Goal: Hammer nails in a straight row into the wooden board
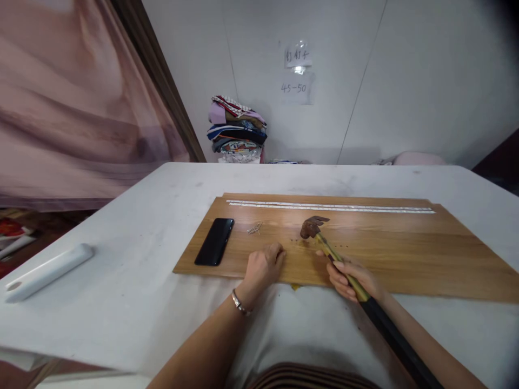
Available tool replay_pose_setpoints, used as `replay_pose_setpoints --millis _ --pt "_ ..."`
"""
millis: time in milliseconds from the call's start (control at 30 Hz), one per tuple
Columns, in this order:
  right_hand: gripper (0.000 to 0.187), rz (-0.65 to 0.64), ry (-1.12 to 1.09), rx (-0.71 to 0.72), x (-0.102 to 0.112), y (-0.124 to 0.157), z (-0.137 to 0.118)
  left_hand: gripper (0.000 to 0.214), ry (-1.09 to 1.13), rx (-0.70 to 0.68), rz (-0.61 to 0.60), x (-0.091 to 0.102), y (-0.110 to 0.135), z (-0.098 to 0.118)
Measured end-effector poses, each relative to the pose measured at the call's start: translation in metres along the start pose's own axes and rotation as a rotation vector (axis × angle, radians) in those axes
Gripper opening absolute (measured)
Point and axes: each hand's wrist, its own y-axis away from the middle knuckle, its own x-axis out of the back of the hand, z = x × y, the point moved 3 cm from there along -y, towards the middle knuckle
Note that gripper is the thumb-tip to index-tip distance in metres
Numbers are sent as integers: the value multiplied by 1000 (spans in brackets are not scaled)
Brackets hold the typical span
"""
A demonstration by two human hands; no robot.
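Note:
My right hand is wrapped around the yellow and black handle of a claw hammer. Its rusty head hangs just above a wooden board, beside a row of small dark marks, nails or holes, too small to tell apart. My left hand, with a silver bracelet on the wrist, rests on the front part of the board. Its fingers are curled closed, and what is inside them, if anything, is hidden. A few loose nails lie on the board beyond that hand.
On the board's left lies a black phone; two white measuring strips run along its back. A white elongated object sits at the left of the white table. Folded clothes are stacked behind, below paper notes on the wall.

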Motion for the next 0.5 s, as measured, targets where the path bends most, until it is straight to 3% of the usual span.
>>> replay_pose_setpoints --millis 500 --pt "47 -15 8 0 -3 0 -1 20 -16 20 -20 3 -1 2"
